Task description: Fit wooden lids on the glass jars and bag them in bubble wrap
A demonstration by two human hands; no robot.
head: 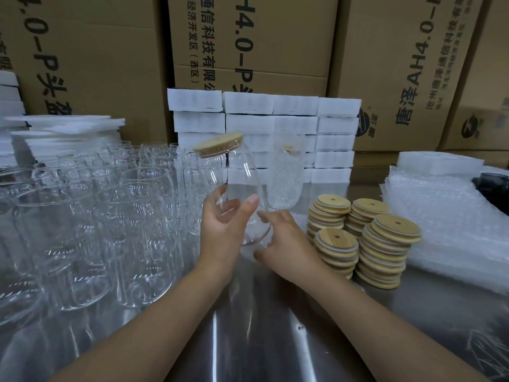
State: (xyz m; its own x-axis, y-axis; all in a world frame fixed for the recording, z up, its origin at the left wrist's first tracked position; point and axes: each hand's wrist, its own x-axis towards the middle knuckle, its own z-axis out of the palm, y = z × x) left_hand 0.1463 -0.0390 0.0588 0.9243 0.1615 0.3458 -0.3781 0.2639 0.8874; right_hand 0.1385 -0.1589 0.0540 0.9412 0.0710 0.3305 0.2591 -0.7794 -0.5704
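At the centre of the counter (248, 326), both hands hold one glass jar (237, 183) tilted, with its wooden lid (219, 144) already fitted and pointing toward 11 o'clock. The left hand (225, 219) grips the jar body with curled fingers, and the right hand (289, 241) cups the base. I judge the lid step finished for this jar, so bagging comes next. The bubble wrap bags (446, 216) lie at 3 o'clock, beyond the stacks of wooden lids (366, 238), so one hand must let go and reach there. One bagged jar (286, 172) stands at 12 o'clock. The empty glass jars (96, 202) wait at 9 o'clock.
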